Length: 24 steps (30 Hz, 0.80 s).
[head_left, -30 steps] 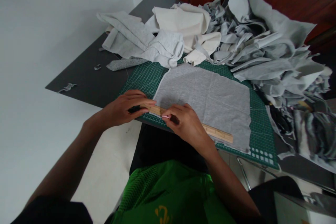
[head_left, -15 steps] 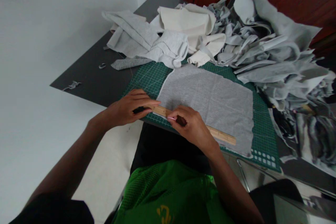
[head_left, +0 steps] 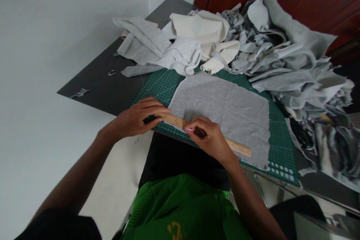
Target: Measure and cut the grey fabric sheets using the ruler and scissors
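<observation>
Both hands sit at the near edge of the table (head_left: 98, 86); my left hand (head_left: 135, 120) presses its fingertips down on the left end of the wooden ruler (head_left: 239, 148), with a small dark thing (head_left: 149, 120) pinched between thumb and fingers; what that thing is I cannot tell. My right hand (head_left: 209, 138) is closed in a pinch around a pink-tipped piece (head_left: 189, 129), its tip touching the far edge of the ruler.

The ruler lies slantwise along the near edge of the green cutting mat (head_left: 157, 86), across the near border of the flat grey cloth (head_left: 225, 108); the cloth covers most of the mat, its left edge close to my left fingertips and its right corner near the mat's right corner.

In the last second my right hand has slid a little to the right along the ruler, while my left hand has kept its place on the ruler's end; so, as I judge it, 1 short stretch of the line along the ruler is done and the longer part, out to the ruler's right end, is still untouched.

Along the far edge of the mat lie a folded pale grey cloth (head_left: 152, 45), a cream cloth (head_left: 202, 30) and, toward the right corner of the table, a heap of grey offcuts (head_left: 295, 63); 2 small scraps (head_left: 80, 92) rest near the table's left edge.
</observation>
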Motion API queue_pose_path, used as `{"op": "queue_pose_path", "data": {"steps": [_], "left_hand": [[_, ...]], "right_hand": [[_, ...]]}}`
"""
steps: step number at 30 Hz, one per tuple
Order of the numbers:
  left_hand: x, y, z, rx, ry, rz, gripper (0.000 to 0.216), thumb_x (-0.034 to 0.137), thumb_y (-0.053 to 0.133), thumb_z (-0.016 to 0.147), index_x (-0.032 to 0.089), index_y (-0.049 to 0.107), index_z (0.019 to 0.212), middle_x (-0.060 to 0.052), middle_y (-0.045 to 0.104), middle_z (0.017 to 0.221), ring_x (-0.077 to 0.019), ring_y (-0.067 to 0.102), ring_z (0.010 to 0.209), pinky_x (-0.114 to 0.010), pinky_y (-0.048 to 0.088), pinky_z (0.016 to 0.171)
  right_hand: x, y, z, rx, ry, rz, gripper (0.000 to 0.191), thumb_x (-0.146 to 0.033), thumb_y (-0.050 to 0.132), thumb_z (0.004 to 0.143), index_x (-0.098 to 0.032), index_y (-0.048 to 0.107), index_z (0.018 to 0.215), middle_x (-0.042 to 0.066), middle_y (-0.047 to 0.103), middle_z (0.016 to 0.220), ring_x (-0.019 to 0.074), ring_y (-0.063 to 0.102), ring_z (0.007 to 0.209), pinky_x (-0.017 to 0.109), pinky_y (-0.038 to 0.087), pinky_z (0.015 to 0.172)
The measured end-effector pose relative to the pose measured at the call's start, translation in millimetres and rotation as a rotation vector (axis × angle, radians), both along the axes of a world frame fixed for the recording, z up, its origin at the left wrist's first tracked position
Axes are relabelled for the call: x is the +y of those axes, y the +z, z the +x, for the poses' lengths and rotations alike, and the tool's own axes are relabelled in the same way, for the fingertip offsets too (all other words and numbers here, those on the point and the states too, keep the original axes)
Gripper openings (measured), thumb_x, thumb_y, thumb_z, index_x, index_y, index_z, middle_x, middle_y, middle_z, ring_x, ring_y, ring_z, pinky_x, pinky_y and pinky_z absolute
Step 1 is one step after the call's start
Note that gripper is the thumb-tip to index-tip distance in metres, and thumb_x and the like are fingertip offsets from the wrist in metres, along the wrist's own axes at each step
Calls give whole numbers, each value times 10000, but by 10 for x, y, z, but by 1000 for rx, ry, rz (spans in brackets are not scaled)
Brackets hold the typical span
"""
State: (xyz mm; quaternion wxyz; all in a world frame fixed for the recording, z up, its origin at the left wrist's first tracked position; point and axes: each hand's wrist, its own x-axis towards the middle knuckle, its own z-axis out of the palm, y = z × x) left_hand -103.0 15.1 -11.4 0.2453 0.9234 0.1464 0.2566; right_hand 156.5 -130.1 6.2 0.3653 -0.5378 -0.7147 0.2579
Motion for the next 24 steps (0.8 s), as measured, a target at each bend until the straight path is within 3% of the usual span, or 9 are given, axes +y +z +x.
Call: {"op": "queue_pose_path", "data": {"steps": [8, 18, 24], "left_hand": [[18, 42, -11, 16, -15, -35, 295, 296, 596, 1043, 270, 723, 1308, -45, 750, 1077, -201, 655, 1064, -325, 522, 972], [34, 71, -9, 40, -22, -62, 301, 303, 604, 1034, 255, 729, 1304, -51, 758, 1093, -201, 660, 1077, -331, 519, 1001], [30, 109, 12, 33, -16, -68, 243, 295, 613, 1026, 245, 749, 1221, -40, 764, 1037, -193, 662, 1025, -314, 520, 941]], "right_hand": [[200, 56, -229, -206, 28, 25, 127, -104, 689, 969, -221, 670, 925, -13, 734, 886, 171, 670, 814, 343, 430, 827], [224, 73, -278, -191, 3, 9, 121, -97, 710, 957, -211, 684, 926, -18, 725, 885, 153, 652, 798, 335, 425, 822], [357, 28, -420, -248, 22, 44, 103, -119, 706, 973, -209, 693, 925, -15, 739, 908, 162, 672, 828, 343, 406, 828]]}}
